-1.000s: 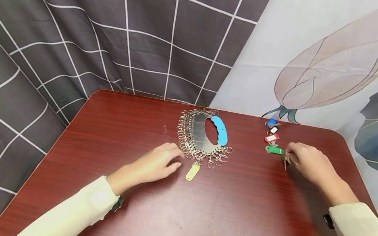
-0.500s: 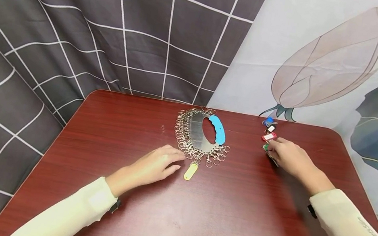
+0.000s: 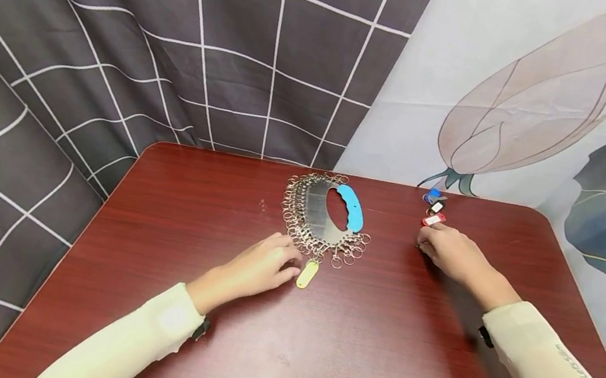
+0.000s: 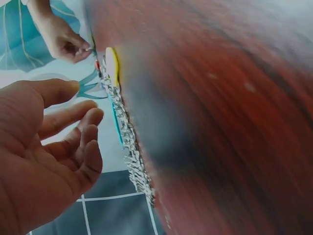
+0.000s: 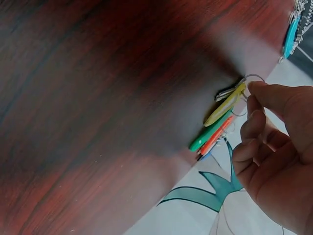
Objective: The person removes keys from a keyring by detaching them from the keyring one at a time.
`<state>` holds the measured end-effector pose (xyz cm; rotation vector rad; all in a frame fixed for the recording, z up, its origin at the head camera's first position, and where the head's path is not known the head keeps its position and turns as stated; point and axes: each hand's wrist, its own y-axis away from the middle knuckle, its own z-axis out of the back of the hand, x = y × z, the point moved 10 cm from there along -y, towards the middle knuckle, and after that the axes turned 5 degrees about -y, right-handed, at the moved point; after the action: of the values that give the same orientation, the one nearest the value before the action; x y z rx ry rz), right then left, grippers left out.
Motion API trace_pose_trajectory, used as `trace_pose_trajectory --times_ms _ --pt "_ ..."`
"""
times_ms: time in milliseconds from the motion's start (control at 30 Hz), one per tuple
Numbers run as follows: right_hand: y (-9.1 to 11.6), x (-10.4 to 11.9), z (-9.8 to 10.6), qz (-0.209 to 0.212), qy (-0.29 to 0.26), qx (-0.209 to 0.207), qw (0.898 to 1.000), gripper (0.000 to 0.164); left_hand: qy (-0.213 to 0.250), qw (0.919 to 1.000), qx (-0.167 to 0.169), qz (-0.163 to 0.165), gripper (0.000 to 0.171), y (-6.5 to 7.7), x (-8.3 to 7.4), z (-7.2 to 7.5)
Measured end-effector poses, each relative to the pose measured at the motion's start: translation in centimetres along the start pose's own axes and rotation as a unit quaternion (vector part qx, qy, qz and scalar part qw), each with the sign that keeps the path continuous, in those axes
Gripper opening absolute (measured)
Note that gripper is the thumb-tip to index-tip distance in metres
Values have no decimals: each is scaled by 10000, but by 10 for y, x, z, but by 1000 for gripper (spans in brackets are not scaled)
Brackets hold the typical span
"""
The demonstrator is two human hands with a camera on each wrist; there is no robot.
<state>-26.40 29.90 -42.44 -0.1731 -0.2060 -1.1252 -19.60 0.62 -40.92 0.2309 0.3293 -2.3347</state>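
My left hand (image 3: 259, 261), fingers loosely bent, hovers beside a yellow key tag (image 3: 307, 274) and holds nothing. That tag hangs from a metal key rack (image 3: 322, 215) with a blue handle and several hooks and rings. My right hand (image 3: 454, 254) pinches a key ring (image 5: 255, 76) between thumb and index finger. On the ring are a second yellow key tag (image 5: 226, 105) and keys (image 5: 226, 93). Just beyond lie a green key tag (image 5: 211, 131) and a red key tag (image 5: 217, 136). The right hand hides the green tag in the head view.
Black (image 3: 437, 207) and blue key tags (image 3: 432, 196) lie behind the red one near the back edge of the dark red table (image 3: 207, 201). A grid-patterned curtain (image 3: 231, 41) and a flower-printed cloth (image 3: 426, 70) hang behind the table.
My right hand has moved left, and the green tag has gone out of sight behind it. The left hand has shifted slightly right, nearer the yellow tag on the rack.
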Motion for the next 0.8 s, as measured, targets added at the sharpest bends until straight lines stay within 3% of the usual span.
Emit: trace_pose_trajectory --times_ms 333,567,800 --pt "-4 18 7 20 -213 190 9996 15 314 9975 287 566 7 -21 4 -7" --pt "-7 53 15 394 -677 -105 9969 13 483 9924 410 1058 11 -37 13 -20" --pt "-15 87 12 726 -1280 -260 9888 10 502 9840 762 1529 16 -42 16 -27"
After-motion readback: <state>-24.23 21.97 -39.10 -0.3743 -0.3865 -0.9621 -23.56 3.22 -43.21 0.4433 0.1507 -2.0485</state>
